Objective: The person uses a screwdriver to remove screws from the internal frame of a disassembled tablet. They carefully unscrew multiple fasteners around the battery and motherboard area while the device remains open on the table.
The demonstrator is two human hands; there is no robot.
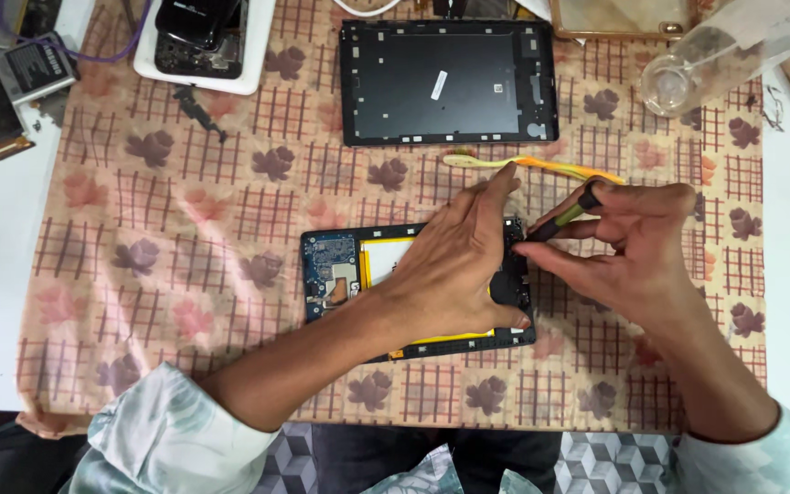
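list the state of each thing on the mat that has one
opened tablet: back off, circuit board and yellow battery exposed, lying flat
back cover: removed, lying apart above the tablet
left hand: pressed flat on the tablet
right hand: gripping the screwdriver
screwdriver: tilted, tip at the tablet's right edge
toothbrush: lying flat, untouched

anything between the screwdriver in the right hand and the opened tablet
Nothing visible does. The right hand holds the screwdriver with its tip at the right edge of the opened tablet. The left hand rests on the tablet beside the tip, not across it.
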